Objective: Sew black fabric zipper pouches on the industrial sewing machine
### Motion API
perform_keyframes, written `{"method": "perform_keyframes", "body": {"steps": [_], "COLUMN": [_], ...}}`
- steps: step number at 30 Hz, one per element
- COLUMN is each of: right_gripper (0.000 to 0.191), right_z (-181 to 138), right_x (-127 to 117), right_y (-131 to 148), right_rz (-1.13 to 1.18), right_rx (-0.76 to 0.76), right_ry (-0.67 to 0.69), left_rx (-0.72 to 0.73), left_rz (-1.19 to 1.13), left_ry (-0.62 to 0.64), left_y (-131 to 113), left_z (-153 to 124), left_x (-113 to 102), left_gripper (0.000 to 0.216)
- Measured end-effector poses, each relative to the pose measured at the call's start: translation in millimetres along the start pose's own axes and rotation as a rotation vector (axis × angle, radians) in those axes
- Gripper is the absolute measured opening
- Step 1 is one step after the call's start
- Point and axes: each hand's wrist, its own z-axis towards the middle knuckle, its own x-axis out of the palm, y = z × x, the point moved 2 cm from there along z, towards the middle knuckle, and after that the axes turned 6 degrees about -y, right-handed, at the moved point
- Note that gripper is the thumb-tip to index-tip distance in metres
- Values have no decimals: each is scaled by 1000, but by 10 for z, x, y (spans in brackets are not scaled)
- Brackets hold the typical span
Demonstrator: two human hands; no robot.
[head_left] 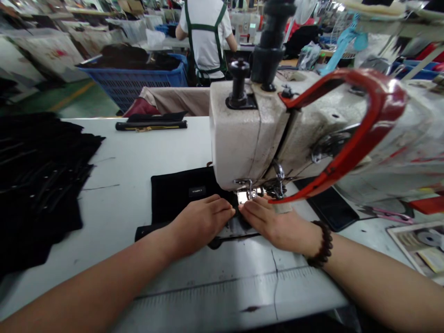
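Observation:
A black fabric piece (173,192) with a small woven label lies on the table under the head of a white sewing machine (234,134). My left hand (206,219) presses down on the fabric left of the needle area, its fingers bent and together. Just right of the lit presser foot (250,193), my right hand (277,224) pinches the edge of the same fabric, a dark beaded bracelet on its wrist. Both sets of fingertips are close to the foot and partly hide the cloth there. The needle itself is hard to make out.
A pile of black fabric pieces (38,185) covers the table's left side. A black zippered strip (152,125) lies at the back edge. Right of the machine are a dark phone (331,206), pink-handled scissors (391,215) and a tray (412,245). A red guard bar (374,106) arches over. Someone sits beyond.

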Motion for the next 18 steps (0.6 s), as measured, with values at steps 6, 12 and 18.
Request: {"method": "perform_keyframes", "body": {"steps": [6, 12, 18], "right_gripper": [26, 27, 32], "right_z": [-7, 8, -4], "right_x": [41, 45, 69], "right_y": [-45, -69, -59], "right_rz": [117, 199, 164], "right_rx": [74, 152, 195], "right_ry": [42, 63, 26], "left_rx": [62, 96, 100], "left_rz": [42, 72, 92], "left_ry": [109, 94, 73], "left_y": [-32, -52, -50], "left_z": [-17, -1, -2], "left_x": [-4, -37, -45], "left_gripper": [24, 30, 31]}}
